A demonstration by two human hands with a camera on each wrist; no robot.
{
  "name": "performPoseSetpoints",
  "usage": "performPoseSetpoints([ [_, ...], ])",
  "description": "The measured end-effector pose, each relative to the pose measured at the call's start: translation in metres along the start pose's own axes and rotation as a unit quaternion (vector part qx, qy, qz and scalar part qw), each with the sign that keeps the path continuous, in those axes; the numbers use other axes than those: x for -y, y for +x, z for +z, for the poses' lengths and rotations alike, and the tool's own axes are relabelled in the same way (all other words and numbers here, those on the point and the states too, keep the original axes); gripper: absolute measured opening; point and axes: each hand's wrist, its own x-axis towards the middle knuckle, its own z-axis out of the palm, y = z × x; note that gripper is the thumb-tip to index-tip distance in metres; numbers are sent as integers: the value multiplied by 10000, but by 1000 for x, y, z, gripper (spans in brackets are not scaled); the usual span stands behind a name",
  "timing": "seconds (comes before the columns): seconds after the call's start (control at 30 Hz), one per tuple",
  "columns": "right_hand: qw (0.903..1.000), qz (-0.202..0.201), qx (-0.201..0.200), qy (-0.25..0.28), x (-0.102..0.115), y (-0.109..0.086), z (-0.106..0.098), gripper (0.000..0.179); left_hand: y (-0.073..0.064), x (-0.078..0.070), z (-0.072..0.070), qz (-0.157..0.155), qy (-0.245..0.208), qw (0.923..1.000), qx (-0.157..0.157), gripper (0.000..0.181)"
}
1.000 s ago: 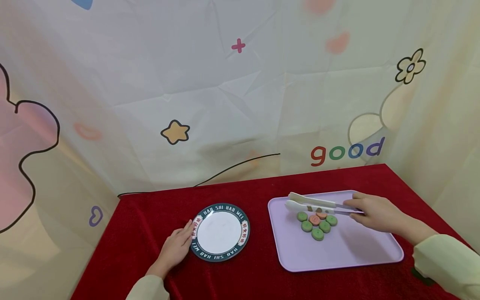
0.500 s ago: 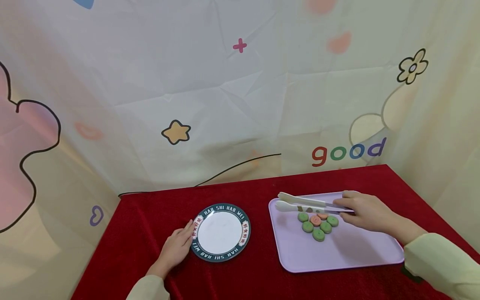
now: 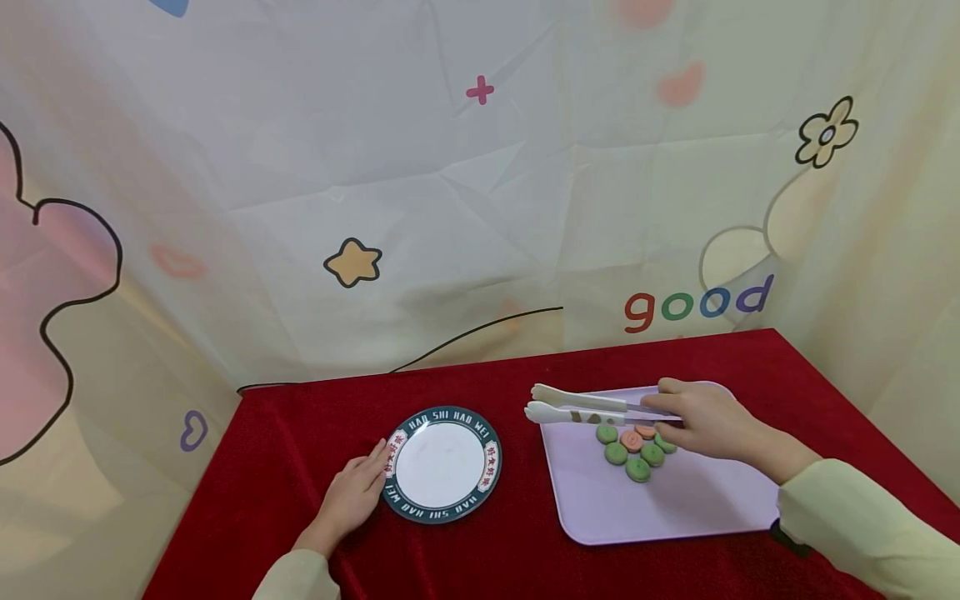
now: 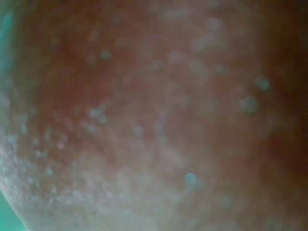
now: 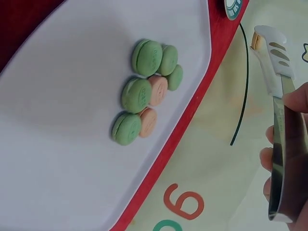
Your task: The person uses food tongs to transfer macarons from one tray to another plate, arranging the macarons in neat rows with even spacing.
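Observation:
My right hand (image 3: 708, 421) grips metal tongs (image 3: 581, 408) with white tips, held over the far left part of the lilac tray (image 3: 607, 512). Between the tong tips in the right wrist view sits a small tan-orange macaron (image 5: 257, 42). Several green macarons (image 3: 638, 470) and two pinkish-orange macarons (image 3: 631, 441) lie in a cluster on the tray. The fingers of my left hand (image 3: 351, 500) rest on the left rim of a round white plate (image 3: 438, 465) with a dark green lettered border. Only blurred skin fills the left wrist view.
A red cloth (image 3: 517, 567) covers the table under plate and tray. Behind it hangs a pale printed curtain (image 3: 450, 208), close to the table's back edge. A strip of red cloth separates the plate from the tray.
My right hand has carried the tongs leftward, from above the macarons to the tray's left edge, tips now just past it. The left hand and plate stay in place.

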Motion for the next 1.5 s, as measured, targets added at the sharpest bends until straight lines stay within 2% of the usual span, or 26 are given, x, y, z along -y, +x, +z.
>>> performPoseSetpoints([
  [0.1,10000,-20,63,-17,3,4,1,20,1,0,0,-3,20,10000,4,44],
  [0.23,9994,6,253,256,7,9,3,23,1,-1,0,-36,4,10000,35,44],
  [0.37,9988,-86,250,420,10,14,7,22,1,0,0,-120,-61,9999,72,45],
  [0.63,9990,-324,102,290,15,28,17,20,2,1,0,-152,-56,9998,82,45],
  [1.1,9985,-469,220,173,32,48,27,22,0,-2,-1,-74,-47,10000,8,45],
  [1.5,9971,-680,251,236,43,63,40,16,-1,-1,-1,-66,2,10000,36,44],
])
